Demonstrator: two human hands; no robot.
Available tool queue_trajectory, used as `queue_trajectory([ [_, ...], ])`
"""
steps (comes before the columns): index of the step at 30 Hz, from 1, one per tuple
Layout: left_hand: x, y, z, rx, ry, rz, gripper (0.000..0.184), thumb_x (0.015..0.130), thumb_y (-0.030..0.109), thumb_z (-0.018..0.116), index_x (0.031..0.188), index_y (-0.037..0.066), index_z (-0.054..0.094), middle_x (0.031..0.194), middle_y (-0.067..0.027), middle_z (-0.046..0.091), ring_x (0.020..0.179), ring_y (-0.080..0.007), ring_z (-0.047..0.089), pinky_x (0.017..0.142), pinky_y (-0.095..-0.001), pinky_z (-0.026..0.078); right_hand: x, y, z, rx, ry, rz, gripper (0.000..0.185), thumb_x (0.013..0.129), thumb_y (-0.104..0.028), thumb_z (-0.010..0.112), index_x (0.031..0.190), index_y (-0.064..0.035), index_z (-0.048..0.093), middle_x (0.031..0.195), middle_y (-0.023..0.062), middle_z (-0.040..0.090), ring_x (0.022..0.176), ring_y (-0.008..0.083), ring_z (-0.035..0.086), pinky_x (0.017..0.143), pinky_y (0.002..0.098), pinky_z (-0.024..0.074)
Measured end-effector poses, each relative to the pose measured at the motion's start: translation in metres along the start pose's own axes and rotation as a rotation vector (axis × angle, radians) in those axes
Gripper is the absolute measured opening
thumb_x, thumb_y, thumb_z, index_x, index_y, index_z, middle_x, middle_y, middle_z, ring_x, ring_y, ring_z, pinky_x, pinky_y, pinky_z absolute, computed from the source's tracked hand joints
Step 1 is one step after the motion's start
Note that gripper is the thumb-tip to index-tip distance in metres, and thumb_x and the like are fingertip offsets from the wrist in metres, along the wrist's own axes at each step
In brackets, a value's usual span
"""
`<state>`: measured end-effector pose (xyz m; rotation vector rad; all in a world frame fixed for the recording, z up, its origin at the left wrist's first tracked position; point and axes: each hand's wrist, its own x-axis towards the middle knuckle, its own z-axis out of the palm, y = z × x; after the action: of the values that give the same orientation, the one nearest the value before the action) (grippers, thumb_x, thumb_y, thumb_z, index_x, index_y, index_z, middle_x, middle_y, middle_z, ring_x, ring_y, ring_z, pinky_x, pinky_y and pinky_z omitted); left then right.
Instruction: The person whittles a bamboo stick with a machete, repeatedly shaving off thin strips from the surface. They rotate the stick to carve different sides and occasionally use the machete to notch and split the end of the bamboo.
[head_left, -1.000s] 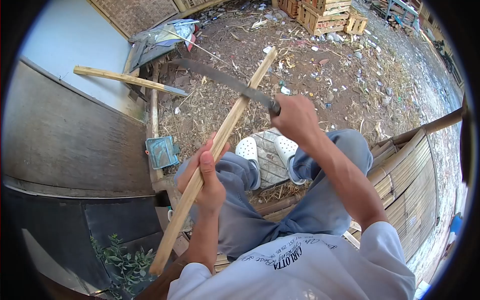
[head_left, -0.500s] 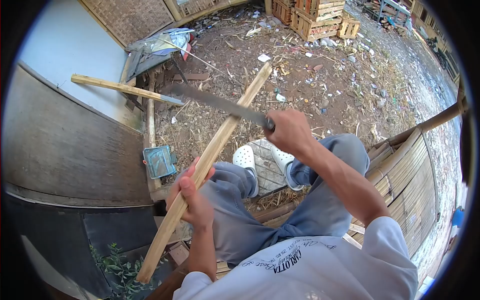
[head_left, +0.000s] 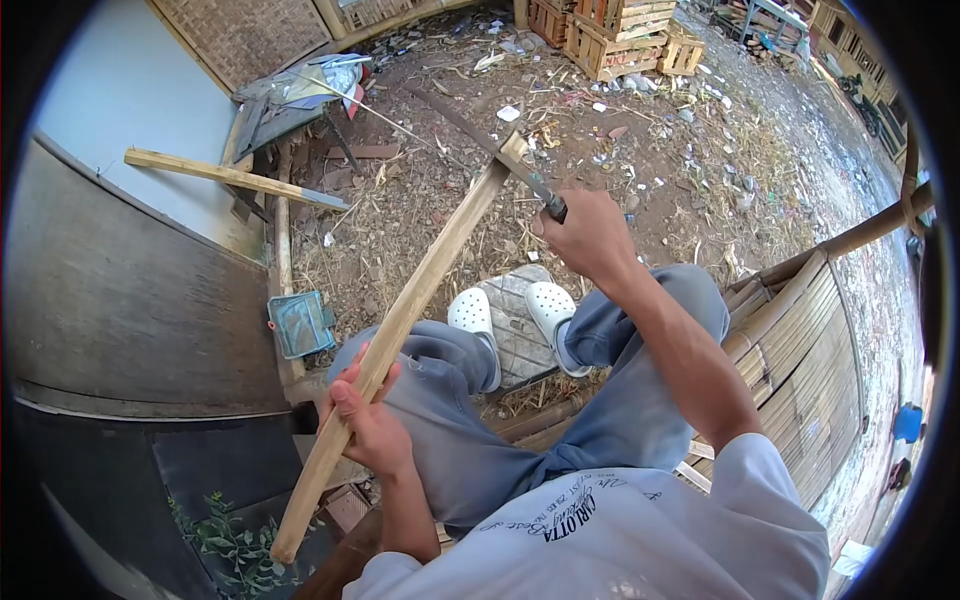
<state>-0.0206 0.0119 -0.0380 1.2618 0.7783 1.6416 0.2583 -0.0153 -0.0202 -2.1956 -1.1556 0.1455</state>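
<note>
Brown dirt ground (head_left: 660,225) spreads out ahead, strewn with dry straw (head_left: 522,398) and white scraps (head_left: 508,113). Slatted wooden crates (head_left: 612,52) stand on its far part. Nearer, a grooved grey slab (head_left: 515,335) lies on it, white clogs (head_left: 471,316) resting on top. At left, a low dark surface (head_left: 268,128) bears crumpled sheets (head_left: 335,80).

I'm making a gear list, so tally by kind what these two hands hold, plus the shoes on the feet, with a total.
Bladed tool: 1
Wooden stick: 1
White shoes: 2
Total: 4
</note>
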Motion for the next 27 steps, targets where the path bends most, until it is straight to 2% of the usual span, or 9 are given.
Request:
queue_trajectory([
  [4,-0.003,0.022,-0.003,-0.03,-0.133,0.07,0.04,0.096,0.025,0.051,0.092,-0.015,0.055,0.1,-0.0359,0.059,0.085,-0.041,0.066,0.062,-0.0424,0.061,0.006,0.003,0.003,-0.102,-0.041,-0.116,0.021,0.076,-0.02,0.059,0.069,-0.001,0.063,0.06,0.0202,0.059,0.058,0.0385,0.059,0.059,0.045,0.0468],
  [8,-0.015,0.011,0.014,0.099,-0.228,0.056,0.041,0.096,0.025,0.051,0.092,-0.015,0.056,0.102,-0.0374,0.058,0.076,-0.0402,0.067,0.063,-0.0422,0.06,0.02,0.008,0.003,-0.001,-0.017,0.093,0.021,0.076,-0.02,0.057,0.07,-0.001,0.064,0.065,0.0217,0.061,0.063,0.0386,0.06,0.061,0.045,0.0475],
  [10,-0.013,0.007,0.012,0.008,-0.21,0.001,0.039,0.096,0.026,0.05,0.094,-0.013,0.055,0.101,-0.0363,0.059,0.083,-0.0404,0.066,0.064,-0.0424,0.061,0.015,0.008,-0.011,0.017,-0.069,0.129,0.025,0.077,-0.021,0.059,0.088,0.0004,0.064,0.071,0.0218,0.063,0.067,0.0359,0.064,0.064,0.0421,0.0502],
  [14,-0.016,-0.005,-0.004,-0.108,-0.087,-0.001,0.032,0.097,0.028,0.049,0.101,-0.003,0.054,0.111,-0.0278,0.057,0.103,-0.0401,0.06,0.066,-0.0417,0.062,0.012,0.005,-0.014,0.699,-0.055,0.09,0.034,0.077,-0.026,0.066,0.096,0.0015,0.062,0.069,0.0096,0.064,0.053,0.0127,0.054,0.053,0.0277,0.0444],
  [18,-0.031,0.002,0.015,-0.35,-0.059,-0.313,0.035,0.098,0.034,0.046,0.11,0.002,0.053,0.119,-0.0209,0.056,0.104,-0.0316,0.061,0.079,-0.0348,0.059,0.011,-0.005,-0.012,1.126,-0.188,0.181,0.038,0.082,-0.018,0.06,0.111,0.0049,0.051,0.086,0.0118,0.068,0.045,0.0052,0.042,0.044,0.0222,0.0355],
  [20,-0.037,0.001,0.021,-0.404,-0.063,-0.449,0.038,0.098,0.036,0.044,0.113,0.003,0.053,0.118,-0.0185,0.058,0.103,-0.0262,0.062,0.083,-0.0301,0.057,0.011,-0.007,-0.016,1.647,-0.361,0.127,0.033,0.084,-0.015,0.059,0.111,0.0042,0.052,0.097,0.0159,0.067,0.043,0.0051,0.039,0.043,0.0213,0.0346],
  [23,-0.041,-0.001,0.024,-0.429,-0.096,-0.479,0.042,0.098,0.037,0.042,0.122,0.003,0.049,0.119,-0.0179,0.058,0.102,-0.0268,0.062,0.083,-0.0325,0.057,0.012,-0.012,-0.024,1.657,-0.342,0.161,0.03,0.088,-0.015,0.059,0.111,0.0035,0.053,0.101,0.0152,0.066,0.043,0.0037,0.036,0.044,0.0198,0.0357],
  [26,-0.042,0.023,0.03,-0.537,-0.164,-0.817,0.042,0.097,0.034,0.049,0.123,0.002,0.051,0.119,-0.0171,0.059,0.103,-0.0278,0.062,0.085,-0.0339,0.054,0.012,-0.015,-0.02,1.602,-0.246,0.163,0.027,0.09,-0.015,0.059,0.11,0.0031,0.054,0.099,0.0137,0.067,0.044,0.0027,0.037,0.044,0.0194,0.0376],
  [27,-0.043,0.032,0.025,-0.238,-0.598,-0.895,0.037,0.094,0.028,0.055,0.121,0.003,0.054,0.118,-0.0172,0.059,0.102,-0.0281,0.063,0.087,-0.0359,0.052,0.01,-0.018,-0.021,1.585,-0.218,0.186,0.028,0.09,-0.015,0.059,0.111,0.0029,0.054,0.101,0.014,0.066,0.043,0.0016,0.035,0.043,0.0183,0.0357],
])
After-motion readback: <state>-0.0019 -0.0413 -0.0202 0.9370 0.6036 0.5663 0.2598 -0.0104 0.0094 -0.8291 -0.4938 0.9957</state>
